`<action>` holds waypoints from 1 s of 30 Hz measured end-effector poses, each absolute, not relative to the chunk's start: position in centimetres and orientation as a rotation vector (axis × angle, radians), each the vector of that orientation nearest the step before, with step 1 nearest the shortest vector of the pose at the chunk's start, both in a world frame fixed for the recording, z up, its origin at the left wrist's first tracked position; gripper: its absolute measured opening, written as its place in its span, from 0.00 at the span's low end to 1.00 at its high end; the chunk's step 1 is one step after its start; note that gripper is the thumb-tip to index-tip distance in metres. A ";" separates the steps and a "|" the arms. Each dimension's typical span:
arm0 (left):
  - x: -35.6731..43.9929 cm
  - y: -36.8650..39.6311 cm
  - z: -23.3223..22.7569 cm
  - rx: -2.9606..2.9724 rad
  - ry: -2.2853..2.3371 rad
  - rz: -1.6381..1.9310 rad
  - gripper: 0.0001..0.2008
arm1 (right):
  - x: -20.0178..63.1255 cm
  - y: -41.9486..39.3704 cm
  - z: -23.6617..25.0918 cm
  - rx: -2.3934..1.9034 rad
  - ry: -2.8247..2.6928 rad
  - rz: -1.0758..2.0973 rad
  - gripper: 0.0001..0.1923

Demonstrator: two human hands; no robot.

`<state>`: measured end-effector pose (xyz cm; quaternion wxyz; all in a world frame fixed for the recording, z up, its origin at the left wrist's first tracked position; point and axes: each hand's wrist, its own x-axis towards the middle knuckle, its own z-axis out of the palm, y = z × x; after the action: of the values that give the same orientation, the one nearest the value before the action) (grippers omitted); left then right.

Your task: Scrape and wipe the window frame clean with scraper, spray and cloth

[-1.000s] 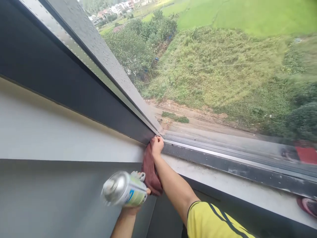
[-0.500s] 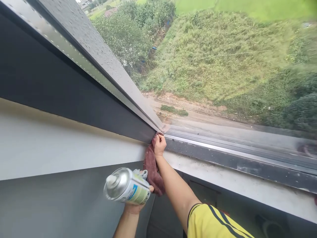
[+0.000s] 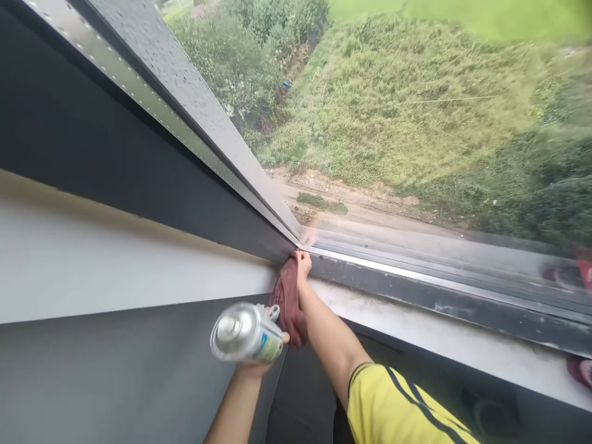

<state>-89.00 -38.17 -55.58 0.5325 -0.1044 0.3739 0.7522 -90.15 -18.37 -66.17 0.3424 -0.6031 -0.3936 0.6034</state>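
Note:
My left hand [image 3: 252, 369] grips a silver aerosol can [image 3: 240, 333] with a blue, green and white label. The can is tilted with its top toward me and is blurred by motion. Beside the can, by my left fingers, shows a small grey knotted piece [image 3: 274, 312] whose kind I cannot make out. My right hand [image 3: 303, 265] is closed on a brown cloth [image 3: 288, 293] at the lower corner of the window frame. The rest of the cloth hangs down between my right forearm and the can.
A dark window frame [image 3: 139, 166] runs down from the upper left to the corner. Along the bottom lie a metal track [image 3: 398, 268] and a pale, stained sill [image 3: 407, 327]. Behind the glass are bushes and a dirt road. A dark red item [image 3: 576, 369] sits at the right edge.
The can has moved right and turned its top more toward me. The cloth's hanging part is drawn up and bunched wider. My right hand stays at the corner, slightly shifted.

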 end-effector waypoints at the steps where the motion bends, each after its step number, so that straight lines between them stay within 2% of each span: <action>1: -88.7 -37.7 -55.5 -0.273 0.881 1.773 0.04 | -89.9 -18.2 -66.5 -1.620 -1.044 1.606 0.09; 3: -88.1 -37.0 -55.5 -0.321 0.910 1.752 0.04 | -89.4 -17.9 -67.1 -1.594 -1.097 1.614 0.09; 7: -87.4 -37.1 -55.8 -0.350 0.927 1.847 0.14 | -89.5 -17.7 -67.7 -1.559 -1.104 1.555 0.08; 9: -87.3 -37.4 -56.1 -0.368 0.928 1.831 0.14 | -89.7 -17.8 -67.8 -1.642 -1.092 1.593 0.08; 14: -87.4 -37.4 -57.1 -0.313 0.903 1.839 0.15 | -89.8 -17.9 -68.3 -1.515 -1.156 1.519 0.09; 18: -87.9 -37.2 -57.5 -0.356 0.909 1.808 0.10 | -89.7 -18.0 -68.9 -1.712 -1.257 1.431 0.10; 24: -88.5 -37.8 -57.2 -0.398 0.942 1.823 0.04 | -90.3 -19.3 -68.5 -1.775 -1.313 1.303 0.13; 30: -87.5 -38.2 -57.1 -0.458 0.920 1.757 0.02 | -89.7 -17.5 -66.8 -1.633 -1.383 1.481 0.10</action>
<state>-87.48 -38.25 -57.15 0.5252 -0.1915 0.3845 0.7346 -89.74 -17.50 -66.85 0.2663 -0.6050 -0.5122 0.5484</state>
